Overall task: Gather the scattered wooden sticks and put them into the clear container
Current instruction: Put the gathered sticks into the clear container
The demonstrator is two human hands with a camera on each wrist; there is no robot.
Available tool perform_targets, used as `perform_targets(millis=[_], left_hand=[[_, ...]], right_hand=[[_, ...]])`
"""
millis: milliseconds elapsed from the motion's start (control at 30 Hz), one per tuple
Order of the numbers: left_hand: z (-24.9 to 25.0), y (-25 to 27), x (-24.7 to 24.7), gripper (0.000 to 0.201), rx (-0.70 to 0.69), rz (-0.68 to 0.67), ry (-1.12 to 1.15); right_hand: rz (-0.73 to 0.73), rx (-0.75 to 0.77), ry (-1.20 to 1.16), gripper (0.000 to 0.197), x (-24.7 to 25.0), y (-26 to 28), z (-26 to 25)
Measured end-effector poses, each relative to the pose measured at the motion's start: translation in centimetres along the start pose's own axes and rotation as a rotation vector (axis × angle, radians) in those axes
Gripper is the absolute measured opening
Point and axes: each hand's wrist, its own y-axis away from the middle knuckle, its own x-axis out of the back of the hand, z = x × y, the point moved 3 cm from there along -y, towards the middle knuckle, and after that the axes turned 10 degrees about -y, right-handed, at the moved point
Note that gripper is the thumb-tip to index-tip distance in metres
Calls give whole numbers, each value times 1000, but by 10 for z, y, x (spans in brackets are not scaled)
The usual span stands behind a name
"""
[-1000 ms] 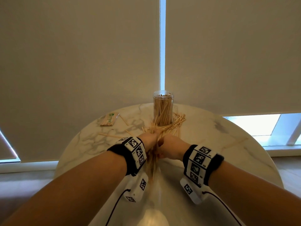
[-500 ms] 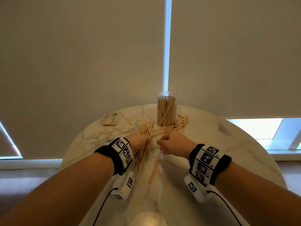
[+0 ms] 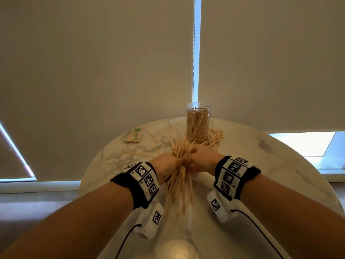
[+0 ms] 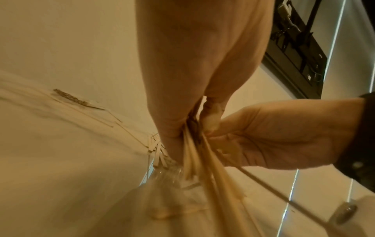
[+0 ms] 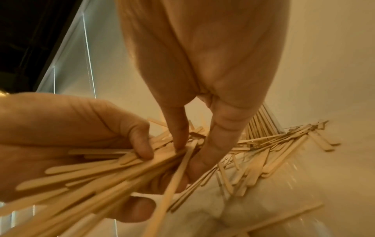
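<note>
I'd closed my left hand (image 3: 165,168) and right hand (image 3: 202,161) together again, both gripping the pale flat wooden sticks (image 3: 180,165) mid-table; probably squared for the clear cylindrical plastic container (image 3: 198,122) at the far edge.

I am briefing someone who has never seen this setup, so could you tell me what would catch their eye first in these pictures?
First, the bundle of wooden sticks gripped between the left hand and the right hand at the middle of the round marble table. Just behind it stands the clear container, already packed with upright sticks, with loose sticks fanned around its base.
</note>
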Motion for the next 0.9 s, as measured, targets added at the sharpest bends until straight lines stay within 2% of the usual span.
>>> perform_targets(millis=[100, 167, 267, 333, 400, 467, 500, 567, 667, 733, 800, 900], left_hand=[[-3, 0, 5, 34, 46, -21, -28], [-5, 1, 10, 22, 58, 19, -61], [-9, -1, 20, 19, 72, 102, -161], [-9, -2, 27, 18, 68, 143, -229], [-7, 2, 32, 14, 68, 171, -224], [-5, 5, 35, 11, 66, 172, -247], [-4, 5, 36, 11, 47, 163, -247], [0, 8, 35, 12, -6, 148, -203], [7, 13, 31, 10, -93, 94, -172], [10, 18, 28, 13, -142, 45, -149], [10, 21, 27, 16, -158, 26, -119], [6, 24, 29, 14, -162, 30, -115]], right_hand=[[136, 22, -20, 10, 7, -4, 3], [190, -28, -47, 12, 14, -10, 9], [176, -32, 58, 29, 23, -4, 11], [115, -58, 142, 41, 27, -2, 13], [142, -68, 150, 34, 34, -1, 16], [224, -57, 120, 18, 41, 0, 16], [258, -53, 158, 16, 43, -1, 15], [285, -38, 292, 33, 47, -3, 8], [305, 54, 434, 68, 47, -8, -2], [318, 86, 521, 80, 46, -11, -7], [318, 121, 604, 74, 45, -14, -11], [312, 197, 640, 44, 45, -16, -16]])
